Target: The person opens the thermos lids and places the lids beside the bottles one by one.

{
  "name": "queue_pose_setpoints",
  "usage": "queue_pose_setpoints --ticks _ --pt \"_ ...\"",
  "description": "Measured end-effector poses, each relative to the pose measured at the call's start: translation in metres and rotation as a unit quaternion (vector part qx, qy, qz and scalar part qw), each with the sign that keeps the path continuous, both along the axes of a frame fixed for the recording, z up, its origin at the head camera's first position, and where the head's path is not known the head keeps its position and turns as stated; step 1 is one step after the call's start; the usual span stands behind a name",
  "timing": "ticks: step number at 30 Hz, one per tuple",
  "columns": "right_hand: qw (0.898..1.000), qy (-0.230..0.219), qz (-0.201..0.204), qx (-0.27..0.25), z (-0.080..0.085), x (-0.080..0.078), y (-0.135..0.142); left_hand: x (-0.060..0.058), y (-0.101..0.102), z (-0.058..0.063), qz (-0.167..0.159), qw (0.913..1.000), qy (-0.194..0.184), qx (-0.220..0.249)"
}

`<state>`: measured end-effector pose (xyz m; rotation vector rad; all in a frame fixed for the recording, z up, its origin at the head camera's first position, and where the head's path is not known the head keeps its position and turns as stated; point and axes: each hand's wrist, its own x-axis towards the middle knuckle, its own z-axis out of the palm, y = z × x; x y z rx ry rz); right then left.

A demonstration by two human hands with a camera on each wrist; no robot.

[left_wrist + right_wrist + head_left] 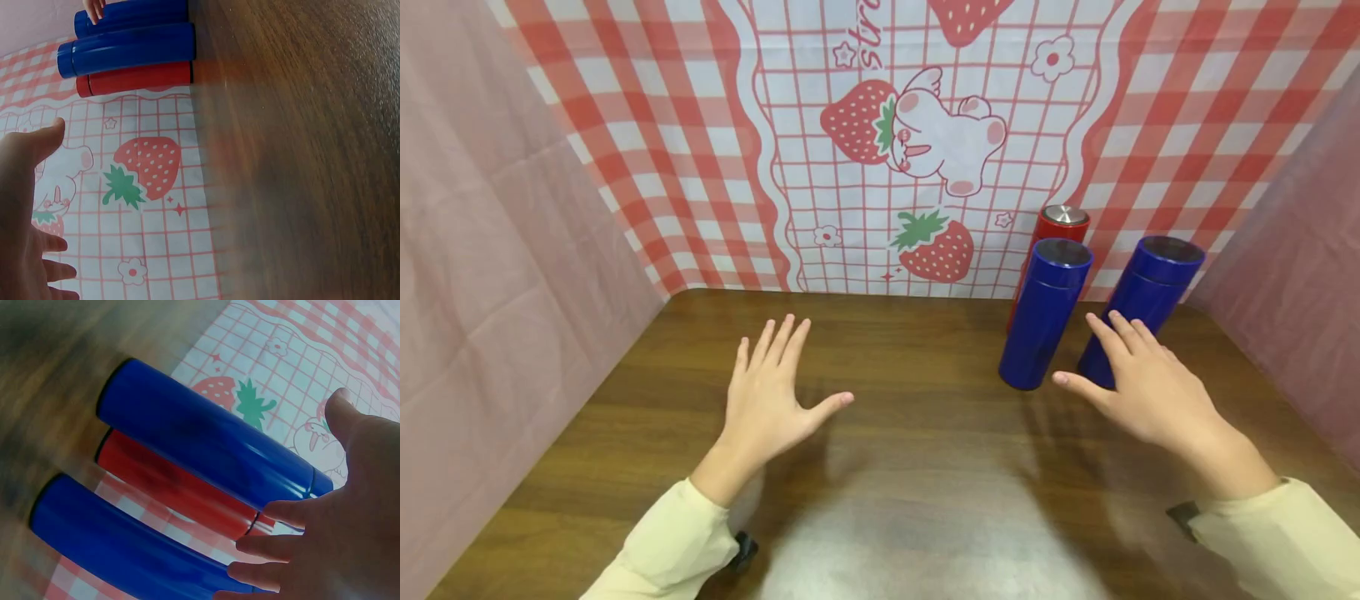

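Observation:
Two blue thermos bottles stand upright at the right of the table, one nearer the middle (1043,321) and one farther right (1153,287). Behind the first, a red thermos bottle (1063,221) with a silvery lid is partly hidden. My right hand (1150,392) is in front of the right blue bottle, fingers spread, its fingertips overlapping that bottle in the head view. Nothing is in its grasp. Over the left part of the table my left hand (767,400) has its fingers spread and thumb out, holding nothing, well apart from the bottles.
The brown wooden table (910,400) backs onto a red-and-white checked cloth (700,167) printed with strawberries. Pink fabric hangs along the left (490,275) and right (1300,250) sides. Each wrist wears a dark device under its pale sleeve.

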<state>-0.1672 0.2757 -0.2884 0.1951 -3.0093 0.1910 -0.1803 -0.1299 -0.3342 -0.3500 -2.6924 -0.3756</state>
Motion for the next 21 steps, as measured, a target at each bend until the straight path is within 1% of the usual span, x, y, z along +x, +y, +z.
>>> queue_pose_setpoints --ticks 7,11,17,21 --pt "1.000 -0.015 -0.001 0.002 0.010 0.000 0.002 0.000 0.002 -0.001 -0.002 1.0000 -0.007 0.005" --pt "1.000 -0.025 0.002 0.015 0.013 0.000 0.004 0.001 0.002 -0.001 -0.004 0.9999 -0.011 0.003" --pt "0.999 -0.046 0.001 0.029 0.021 0.000 0.006 0.004 0.002 -0.001 -0.011 0.9995 -0.029 0.005" --pt "0.998 -0.048 0.002 0.035 0.025 -0.002 0.007 0.004 0.003 -0.001 -0.015 0.9993 -0.032 0.008"
